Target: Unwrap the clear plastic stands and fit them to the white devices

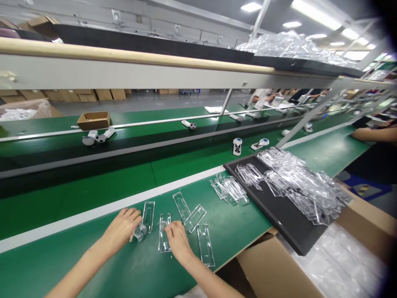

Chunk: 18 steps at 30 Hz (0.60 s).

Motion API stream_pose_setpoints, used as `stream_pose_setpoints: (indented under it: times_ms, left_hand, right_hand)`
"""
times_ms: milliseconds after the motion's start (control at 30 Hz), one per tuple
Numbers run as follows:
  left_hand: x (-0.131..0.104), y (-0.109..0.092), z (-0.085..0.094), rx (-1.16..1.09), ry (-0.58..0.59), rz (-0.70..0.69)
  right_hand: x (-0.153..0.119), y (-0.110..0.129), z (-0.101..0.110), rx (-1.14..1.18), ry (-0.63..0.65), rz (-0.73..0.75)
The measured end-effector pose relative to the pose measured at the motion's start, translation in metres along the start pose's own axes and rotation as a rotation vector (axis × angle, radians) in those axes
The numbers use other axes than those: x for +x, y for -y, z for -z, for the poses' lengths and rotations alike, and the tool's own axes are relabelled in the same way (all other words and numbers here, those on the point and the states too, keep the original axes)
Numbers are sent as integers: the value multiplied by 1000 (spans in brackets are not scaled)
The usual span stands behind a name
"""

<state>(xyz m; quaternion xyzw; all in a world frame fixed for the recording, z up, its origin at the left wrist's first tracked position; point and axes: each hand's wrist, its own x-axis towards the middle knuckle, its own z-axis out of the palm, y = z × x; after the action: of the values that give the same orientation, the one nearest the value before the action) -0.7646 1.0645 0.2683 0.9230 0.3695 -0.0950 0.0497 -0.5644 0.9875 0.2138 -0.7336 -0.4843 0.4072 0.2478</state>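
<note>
Head camera view: two bare hands work over a green table. The left hand is curled around a small clear plastic part, held just above the surface, apparently kept ready. The right hand has its fingertips drawn together at a clear plastic frame lying flat at the near side; whether they grip it or something on it, I cannot tell. Four loose frames lie around the hands, probably spread out so each is easy to reach. A bundle of frames sits farther right.

Beyond it, a black tray carries a large heap of clear plastic pieces. Near right, an open cardboard box holds clear plastic material. On the far left, a small brown box stands open, its contents hidden.
</note>
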Motion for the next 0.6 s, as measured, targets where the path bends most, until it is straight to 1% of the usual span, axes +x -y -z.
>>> stream_pose_setpoints:
  times_ms: [67, 133, 200, 233, 300, 400, 500, 600]
  left_hand:
    - [13, -1, 0, 28, 17, -143]
    - [26, -3, -5, 2, 45, -263]
    - [36, -3, -11, -32, 74, -334]
    - [40, -2, -13, -43, 79, -348]
    - [44, 0, -17, -54, 69, -338]
    - [42, 5, -22, -50, 35, -267]
    - [32, 10, -26, -53, 24, -185]
    - [20, 16, -32, -94, 49, -92]
  right_hand:
    - [0, -3, -2, -43, 7, -14]
    - [1, -7, -2, -72, 15, -37]
    - [3, -9, -3, -89, 22, -50]
    - [4, -9, -3, -95, 26, -54]
    - [8, -6, -5, -104, 28, -60]
    - [12, 1, -13, -134, 18, -75]
    - [13, 11, -23, -194, 0, -89]
    - [9, 23, -29, -298, -10, -86]
